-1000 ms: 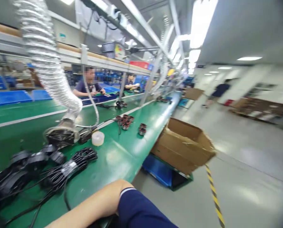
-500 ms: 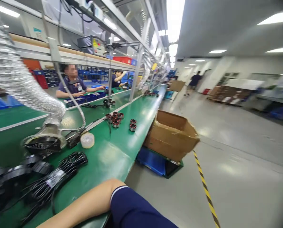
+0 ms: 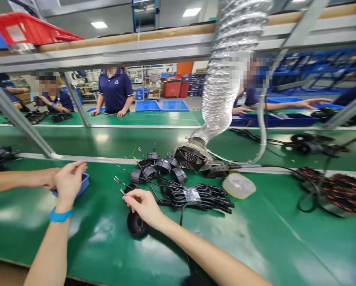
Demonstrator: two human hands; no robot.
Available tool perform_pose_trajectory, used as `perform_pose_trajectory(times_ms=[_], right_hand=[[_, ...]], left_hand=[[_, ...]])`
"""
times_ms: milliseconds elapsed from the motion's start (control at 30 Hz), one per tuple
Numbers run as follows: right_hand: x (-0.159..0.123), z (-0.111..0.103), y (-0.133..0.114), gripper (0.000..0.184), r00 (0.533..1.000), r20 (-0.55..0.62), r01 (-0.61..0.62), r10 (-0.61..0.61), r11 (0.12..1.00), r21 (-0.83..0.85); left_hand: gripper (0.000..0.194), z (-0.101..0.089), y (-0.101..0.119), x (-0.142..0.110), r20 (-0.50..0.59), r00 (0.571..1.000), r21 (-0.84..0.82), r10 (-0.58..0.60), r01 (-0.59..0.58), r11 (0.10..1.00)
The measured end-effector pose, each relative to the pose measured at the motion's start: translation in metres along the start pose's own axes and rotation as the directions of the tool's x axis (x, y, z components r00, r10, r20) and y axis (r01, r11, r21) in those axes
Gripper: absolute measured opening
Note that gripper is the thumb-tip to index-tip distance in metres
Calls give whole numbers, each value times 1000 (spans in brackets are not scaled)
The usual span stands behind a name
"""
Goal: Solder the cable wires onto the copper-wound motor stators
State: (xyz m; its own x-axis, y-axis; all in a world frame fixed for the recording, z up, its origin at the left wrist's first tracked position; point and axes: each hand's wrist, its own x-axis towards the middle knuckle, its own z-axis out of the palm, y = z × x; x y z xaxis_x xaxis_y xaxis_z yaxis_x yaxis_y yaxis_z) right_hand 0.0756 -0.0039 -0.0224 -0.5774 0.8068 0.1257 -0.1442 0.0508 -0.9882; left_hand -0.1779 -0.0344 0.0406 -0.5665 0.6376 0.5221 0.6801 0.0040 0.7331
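My right hand pinches the thin coloured wire ends of a black cable. Just below it, a round black housing lies on the green bench. Several more black housings, with coloured leads sticking out, are grouped behind this hand, and a bundled black cable lies to its right. My left hand, with a blue wristband, is raised at a small blue bin. Its fingers are bent together, and what they hold, if anything, cannot be made out. Another person's hand reaches in beside it from the left.
A silver duct ends in a fan-like nozzle on the bench. A roll of clear tape lies right of it. Copper-wound motor parts are stacked at the far right. Several people sit or stand across the bench.
The view has swung left from the aisle and cardboard box to the bench front. Both my hands are now visible, the right one pinching wires; before, only a bent arm showed.
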Motion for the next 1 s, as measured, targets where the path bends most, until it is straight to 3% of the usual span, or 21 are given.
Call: perform_pose_trajectory(times_ms=[67, 133, 267, 467, 1000], right_hand=[[0, 0, -1, 24, 999, -24, 21, -22, 1000, -19], [0, -3, -1, 25, 997, -51, 55, -56, 998, -35], [1, -9, 2, 27, 986, -115, 114, -121, 991, -71], [-2, -7, 3, 24, 972, -133, 166, -192, 968, -188], [-7, -3, -2, 26, 936, -139, 256, -322, 898, -358]], left_hand=[[36, 22, 10, -19, 170, 985, -237, -43, 83, 968], [36, 40, 24, -40, 354, 934, -372, -56, 196, 908], [34, 57, 45, -69, 515, 854, -473, -76, 356, 806], [38, 58, 45, -75, 487, 866, -537, -114, 400, 743], [39, 52, 49, -77, 492, 866, -502, -92, 368, 783]])
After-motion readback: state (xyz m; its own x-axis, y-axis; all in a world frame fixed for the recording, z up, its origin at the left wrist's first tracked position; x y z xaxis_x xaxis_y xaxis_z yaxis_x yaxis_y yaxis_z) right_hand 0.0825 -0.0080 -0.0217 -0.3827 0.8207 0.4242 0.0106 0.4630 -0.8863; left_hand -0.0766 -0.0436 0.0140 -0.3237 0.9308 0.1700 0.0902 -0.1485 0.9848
